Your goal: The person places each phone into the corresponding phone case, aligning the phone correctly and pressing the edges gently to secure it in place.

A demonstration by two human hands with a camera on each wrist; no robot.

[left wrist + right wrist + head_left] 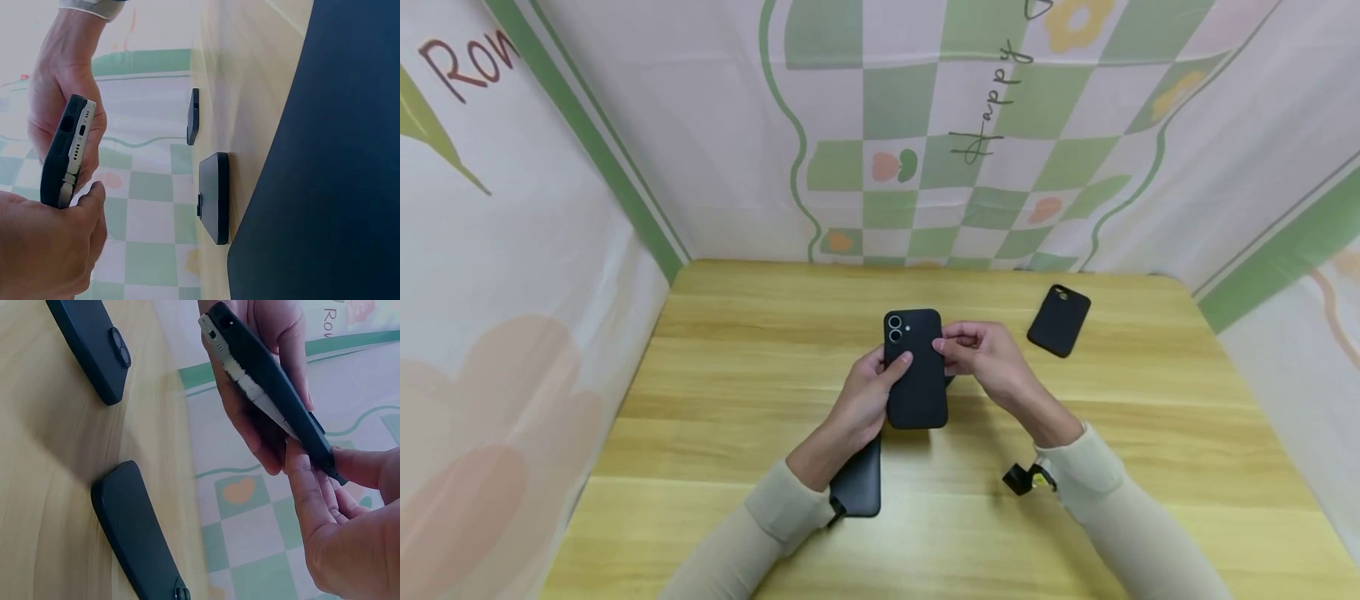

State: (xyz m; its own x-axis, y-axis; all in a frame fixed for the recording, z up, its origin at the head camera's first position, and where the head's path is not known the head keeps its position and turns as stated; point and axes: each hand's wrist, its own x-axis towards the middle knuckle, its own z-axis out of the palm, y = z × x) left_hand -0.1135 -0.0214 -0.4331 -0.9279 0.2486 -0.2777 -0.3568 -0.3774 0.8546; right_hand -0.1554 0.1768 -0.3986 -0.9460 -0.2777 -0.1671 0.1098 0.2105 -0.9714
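My left hand (861, 396) grips a phone in a black phone case (919, 392), thumb across the back and fingers beneath. The case back with its two camera rings faces up in the head view. My right hand (992, 358) pinches the right edge of the case, thumb on the back and fingers under the side. In the right wrist view, the pale phone edge (250, 390) stands partly out of the black case (275, 375) along one side. The charging port end (80, 131) shows in the left wrist view. The screen side is hidden.
A black phone case (1060, 321) with a camera cutout lies at the back right of the wooden table (737, 375). A dark phone-like slab (859, 483) lies beside my left wrist. Another dark slab (214, 198) lies below my hands, mostly hidden from above.
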